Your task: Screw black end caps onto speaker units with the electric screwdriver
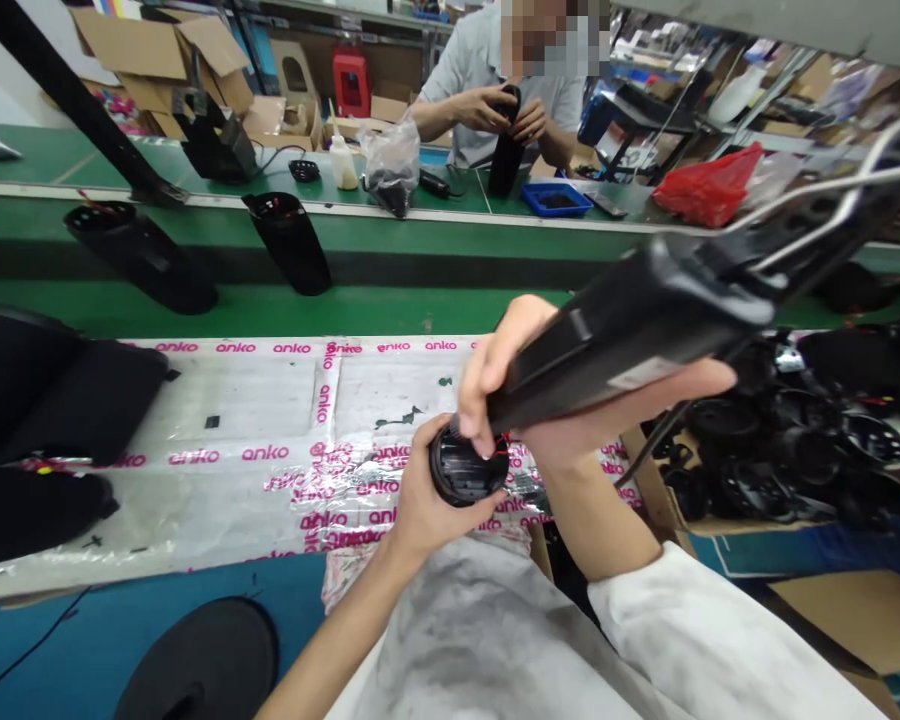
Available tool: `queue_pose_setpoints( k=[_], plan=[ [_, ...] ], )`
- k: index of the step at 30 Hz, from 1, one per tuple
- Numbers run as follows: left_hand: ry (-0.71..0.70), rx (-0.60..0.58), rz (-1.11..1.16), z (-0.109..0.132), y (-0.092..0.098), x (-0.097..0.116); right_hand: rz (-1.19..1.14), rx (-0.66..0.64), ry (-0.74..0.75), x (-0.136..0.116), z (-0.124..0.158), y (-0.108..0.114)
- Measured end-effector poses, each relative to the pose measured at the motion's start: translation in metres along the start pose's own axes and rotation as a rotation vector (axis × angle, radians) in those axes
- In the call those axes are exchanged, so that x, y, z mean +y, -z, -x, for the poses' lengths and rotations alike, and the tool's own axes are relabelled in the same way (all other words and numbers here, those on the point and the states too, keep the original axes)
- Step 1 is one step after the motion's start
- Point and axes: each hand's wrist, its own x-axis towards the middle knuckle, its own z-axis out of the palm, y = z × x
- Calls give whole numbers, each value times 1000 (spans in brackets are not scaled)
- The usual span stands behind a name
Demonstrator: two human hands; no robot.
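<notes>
My left hand [421, 510] is wrapped around a black cylindrical housing [466, 482], its open end tilted up towards me. Thin red wires show at the rim of that opening. In my right hand [570, 425] is a bulky black electric screwdriver [630, 320], slanting down from the upper right, with a pale label on its side. The tool's lower end is over the housing's mouth, where my right fingers hide its tip. Whether the tip touches anything inside I cannot tell.
Black cylinders [292, 245] stand on the green bench ledge. Black fabric-covered pieces [67, 390] lie at left. At right, a cardboard box [660, 490] holds black round parts. Across the bench a person [457, 80] handles another black cylinder. A black disc [202, 660] lies below left.
</notes>
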Motion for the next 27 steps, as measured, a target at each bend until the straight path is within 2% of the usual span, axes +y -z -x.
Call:
queue_pose_setpoints(
  k=[3,5,7,9,12,15,17,19,22,27],
  plan=[
    [-48,4,3,-3,1,1,-25,129,72,-35,17,18],
    [-64,8,-8,-5,1,2,84,182,124,-59,31,37],
    [-75,19,-26,-5,1,1,227,217,204,-69,43,58],
    [-79,32,-41,-4,0,-1,324,279,292,-60,52,77],
    [-78,43,-48,-1,-2,-3,365,401,367,-20,61,97],
    [-85,53,-52,1,-3,-5,351,454,347,20,70,107],
    [-88,60,-55,1,-4,-5,309,456,309,34,74,111],
    [-85,67,-59,1,-5,-5,225,410,227,37,77,115],
    [-64,66,-66,0,-5,-5,121,340,110,25,79,119],
    [-72,55,-49,-1,-5,-4,194,359,278,-13,75,116]
  ],
)
